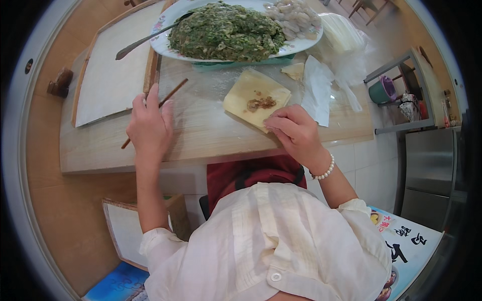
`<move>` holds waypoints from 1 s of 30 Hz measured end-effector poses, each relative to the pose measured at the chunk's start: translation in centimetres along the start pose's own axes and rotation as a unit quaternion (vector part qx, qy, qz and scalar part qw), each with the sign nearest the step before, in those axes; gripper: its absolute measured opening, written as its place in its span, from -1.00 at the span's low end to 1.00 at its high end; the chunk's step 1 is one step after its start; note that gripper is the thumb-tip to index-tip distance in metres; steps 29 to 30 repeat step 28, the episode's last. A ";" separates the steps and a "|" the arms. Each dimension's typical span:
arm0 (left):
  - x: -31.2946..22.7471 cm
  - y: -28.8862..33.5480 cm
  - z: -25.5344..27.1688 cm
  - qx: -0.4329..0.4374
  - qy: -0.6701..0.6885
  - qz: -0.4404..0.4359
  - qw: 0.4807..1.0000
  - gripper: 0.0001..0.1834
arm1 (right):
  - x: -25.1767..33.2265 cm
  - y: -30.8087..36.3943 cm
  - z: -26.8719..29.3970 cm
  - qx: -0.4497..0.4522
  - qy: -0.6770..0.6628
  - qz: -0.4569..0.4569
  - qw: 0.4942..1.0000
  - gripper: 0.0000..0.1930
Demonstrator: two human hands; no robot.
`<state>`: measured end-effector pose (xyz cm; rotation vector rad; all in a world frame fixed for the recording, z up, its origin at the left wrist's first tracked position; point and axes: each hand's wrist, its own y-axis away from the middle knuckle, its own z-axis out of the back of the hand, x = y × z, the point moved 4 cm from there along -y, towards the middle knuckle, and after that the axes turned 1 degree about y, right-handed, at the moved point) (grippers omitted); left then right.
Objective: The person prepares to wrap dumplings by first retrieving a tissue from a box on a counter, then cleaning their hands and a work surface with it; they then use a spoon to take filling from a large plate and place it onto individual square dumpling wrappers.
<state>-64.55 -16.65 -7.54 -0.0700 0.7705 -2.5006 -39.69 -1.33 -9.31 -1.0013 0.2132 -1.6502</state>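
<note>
My left hand is closed around a thin brown stick, which slants across the table and shows on both sides of the fingers. At the right, my right hand has its fingers pinched together at the near right corner of a stack of square yellow dough wrappers. A small brownish smear of filling sits on the top wrapper. Beyond the stack, a large oval flowered plate carries a heap of chopped green filling and a pile of shelled shrimp. A metal spoon is stuck into the heap.
A wood-framed white tray lies left of the plate. Right of the wrappers are a wrapper scrap, a white paper sheet and a clear plastic bag. The wooden table's front edge runs close to me.
</note>
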 end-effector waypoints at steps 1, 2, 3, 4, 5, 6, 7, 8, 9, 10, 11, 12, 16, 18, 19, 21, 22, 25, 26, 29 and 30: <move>-0.8 0.3 0.3 -0.014 0.012 0.002 1.000 -0.61 | 0.0 0.0 0.0 -0.001 0.000 0.002 1.000 -0.80; -1.5 0.7 0.3 0.006 0.025 0.000 1.000 -0.65 | -0.1 0.0 0.0 -0.001 0.000 0.003 1.000 -0.80; -2.2 1.1 0.3 0.025 0.039 -0.003 0.999 -0.68 | -0.2 0.1 0.1 -0.003 -0.001 0.003 1.000 -0.81; -2.8 1.2 0.3 0.043 0.048 -0.003 0.998 -0.71 | -0.2 0.1 0.1 -0.005 -0.005 0.005 1.000 -0.81; -3.7 1.3 0.4 0.034 0.079 -0.025 0.996 -0.71 | -0.2 0.0 0.1 -0.007 -0.008 0.008 1.000 -0.81; -4.8 1.3 0.4 0.025 0.109 -0.048 0.993 -0.71 | -0.1 0.0 0.1 -0.010 -0.008 0.009 1.000 -0.81; -5.7 1.5 0.3 0.017 0.140 -0.070 0.988 -0.71 | -0.1 0.0 0.1 -0.012 -0.009 0.010 1.000 -0.81; -6.5 1.4 0.1 0.013 0.153 -0.082 0.985 -0.71 | 0.0 0.0 0.1 -0.013 -0.009 0.011 1.000 -0.80; -7.3 1.1 -0.4 0.008 0.166 -0.094 0.982 -0.70 | 0.0 0.0 0.1 -0.017 -0.006 0.013 1.000 -0.80; -7.9 0.9 -0.7 0.004 0.179 -0.106 0.978 -0.70 | 0.0 0.0 0.2 -0.020 -0.003 0.015 1.000 -0.80; -8.4 0.8 -0.9 0.015 0.176 -0.105 0.979 -0.69 | 0.0 0.0 0.2 -0.023 0.001 0.017 1.000 -0.80; -8.8 0.7 -1.1 0.026 0.172 -0.103 0.979 -0.68 | 0.0 0.0 0.3 -0.025 0.005 0.020 0.999 -0.80; -9.8 0.8 -0.9 0.066 0.174 -0.128 0.974 -0.69 | 0.1 -0.1 0.4 -0.028 0.020 0.024 0.999 -0.81; -9.9 0.8 -0.8 0.052 0.209 -0.116 0.970 -0.71 | 0.0 -0.1 0.5 -0.033 0.020 0.023 0.999 -0.81; -9.9 0.7 -0.7 0.046 0.226 -0.109 0.967 -0.71 | 0.0 -0.1 0.6 -0.036 0.017 0.023 0.999 -0.80; -10.0 0.3 -0.7 0.029 0.251 -0.101 0.962 -0.73 | -0.1 0.0 0.6 -0.036 0.014 0.021 0.999 -0.79; -10.0 0.0 -0.6 0.019 0.263 -0.098 0.960 -0.74 | -0.2 0.0 0.6 -0.034 0.016 0.022 0.999 -0.79; -10.7 0.1 0.1 0.014 0.258 -0.144 0.955 -0.74 | -0.2 -0.1 0.6 -0.028 0.015 0.016 0.999 -0.80; -10.9 0.2 0.1 0.024 0.247 -0.162 0.955 -0.74 | -0.2 -0.1 0.7 -0.026 0.015 0.013 0.999 -0.80; -10.5 0.6 -0.3 0.044 0.224 -0.196 0.954 -0.73 | -0.2 -0.1 0.7 -0.026 0.013 0.004 1.000 -0.81; -10.5 0.6 -0.3 0.044 0.224 -0.196 0.954 -0.73 | -0.2 -0.1 0.7 -0.026 0.013 0.004 1.000 -0.81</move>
